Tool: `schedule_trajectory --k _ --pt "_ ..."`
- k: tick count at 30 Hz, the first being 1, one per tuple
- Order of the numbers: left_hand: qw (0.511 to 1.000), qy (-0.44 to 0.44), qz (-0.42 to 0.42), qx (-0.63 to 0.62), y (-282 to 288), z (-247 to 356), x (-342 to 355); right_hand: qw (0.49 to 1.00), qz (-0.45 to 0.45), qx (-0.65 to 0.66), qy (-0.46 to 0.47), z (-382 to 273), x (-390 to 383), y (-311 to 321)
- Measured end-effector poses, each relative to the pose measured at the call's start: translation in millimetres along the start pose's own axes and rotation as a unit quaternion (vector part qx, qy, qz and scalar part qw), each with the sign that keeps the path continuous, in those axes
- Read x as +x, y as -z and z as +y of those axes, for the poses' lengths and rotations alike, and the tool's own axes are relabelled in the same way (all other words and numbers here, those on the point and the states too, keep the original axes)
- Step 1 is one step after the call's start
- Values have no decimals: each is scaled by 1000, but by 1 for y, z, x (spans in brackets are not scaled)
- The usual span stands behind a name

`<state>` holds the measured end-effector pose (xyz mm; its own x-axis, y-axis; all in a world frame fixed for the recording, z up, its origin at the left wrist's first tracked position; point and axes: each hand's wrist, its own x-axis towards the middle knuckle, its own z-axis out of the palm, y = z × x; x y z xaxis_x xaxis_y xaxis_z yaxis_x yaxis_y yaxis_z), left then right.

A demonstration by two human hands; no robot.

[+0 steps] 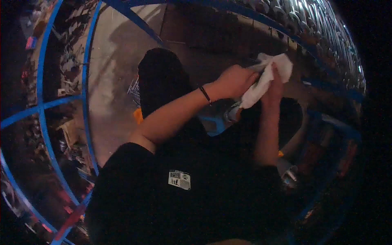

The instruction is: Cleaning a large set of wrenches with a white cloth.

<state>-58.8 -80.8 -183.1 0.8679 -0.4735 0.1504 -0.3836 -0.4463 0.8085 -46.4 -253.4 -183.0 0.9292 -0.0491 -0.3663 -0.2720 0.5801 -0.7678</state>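
Observation:
A white cloth (284, 63) is wrapped partly round a long grey metal piece (232, 112) in front of me, whose lower end shows below the cloth. My left hand (239, 81), with a black band at the wrist, has its fingers closed on that piece at the cloth's left side. My right hand (272, 83) grips the cloth from the right, thumb pressed into it. Both hands are over my dark-clothed legs (161, 75); much of the piece is hidden by cloth and fingers.
Blue metal rack frames (40, 81) stand left and right, with jumbled parts on the left. Rows of hanging metal pieces (310, 22) line the upper right. Grey floor (108, 106) shows beside my legs. Yellow objects (137, 116) lie near my left leg.

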Motion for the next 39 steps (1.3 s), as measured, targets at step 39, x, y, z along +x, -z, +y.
schedule_trajectory --k 39 --pt "990 65 123 -2 43 27 20 953 116 -155 233 -43 -28 28"
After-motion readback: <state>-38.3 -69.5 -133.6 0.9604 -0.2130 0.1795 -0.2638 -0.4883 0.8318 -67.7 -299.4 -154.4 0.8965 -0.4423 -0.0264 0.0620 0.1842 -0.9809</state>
